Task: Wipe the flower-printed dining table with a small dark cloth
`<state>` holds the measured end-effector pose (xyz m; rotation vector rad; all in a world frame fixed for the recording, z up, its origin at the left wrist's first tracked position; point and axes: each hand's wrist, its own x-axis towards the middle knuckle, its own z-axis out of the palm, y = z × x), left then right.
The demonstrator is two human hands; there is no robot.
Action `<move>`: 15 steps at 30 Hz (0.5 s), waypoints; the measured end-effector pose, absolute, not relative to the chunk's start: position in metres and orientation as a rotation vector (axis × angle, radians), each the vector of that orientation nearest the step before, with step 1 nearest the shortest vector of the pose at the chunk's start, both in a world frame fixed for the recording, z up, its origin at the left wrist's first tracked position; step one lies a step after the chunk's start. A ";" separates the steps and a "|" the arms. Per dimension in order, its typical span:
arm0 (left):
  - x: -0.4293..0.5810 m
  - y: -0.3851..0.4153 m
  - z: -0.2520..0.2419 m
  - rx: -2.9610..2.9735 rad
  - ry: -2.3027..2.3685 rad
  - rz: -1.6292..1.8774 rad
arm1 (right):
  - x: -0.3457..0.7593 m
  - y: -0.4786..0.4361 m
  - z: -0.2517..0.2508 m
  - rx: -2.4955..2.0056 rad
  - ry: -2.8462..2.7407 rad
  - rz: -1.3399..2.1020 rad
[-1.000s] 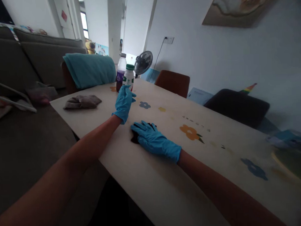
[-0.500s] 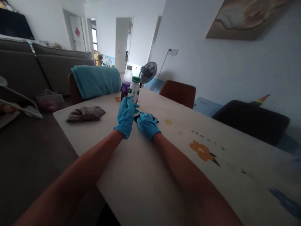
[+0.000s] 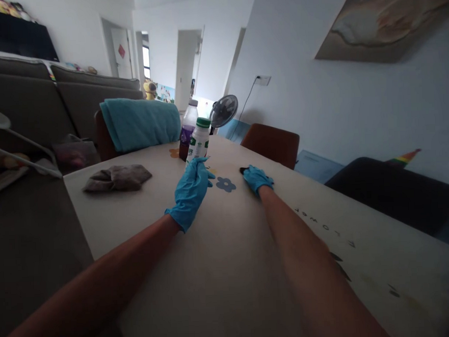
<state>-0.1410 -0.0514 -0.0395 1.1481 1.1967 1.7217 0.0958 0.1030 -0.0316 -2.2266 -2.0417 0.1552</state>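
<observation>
My left hand (image 3: 192, 191), in a blue glove, is raised over the near side of the table with its fingers loosely bent and apart, nothing visible in them. Just behind it stands a white bottle (image 3: 198, 144) with a green cap, its lower part hidden by the hand. A clear bottle with a purple label (image 3: 187, 135) is upright beside that one. Farther right, my gloved right hand (image 3: 258, 179) presses on a dark flat pad (image 3: 243, 171) against the tabletop. Only the pad's edge shows from under the fingers.
A crumpled grey-brown cloth (image 3: 118, 178) lies on the left of the flower-printed table (image 3: 213, 267). A chair draped with a teal towel (image 3: 142, 123), a brown chair (image 3: 271, 143) and a dark chair (image 3: 394, 192) surround it. A fan (image 3: 224, 110) stands behind the bottles.
My right hand has slid to the right with the dark pad, uncovering a grey-blue printed flower. My left hand stays near the white bottle, slightly lower in view.
</observation>
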 end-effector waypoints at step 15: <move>-0.140 -0.056 -0.040 1.170 1.208 1.730 | 0.311 0.039 -0.030 -2.599 -1.402 0.190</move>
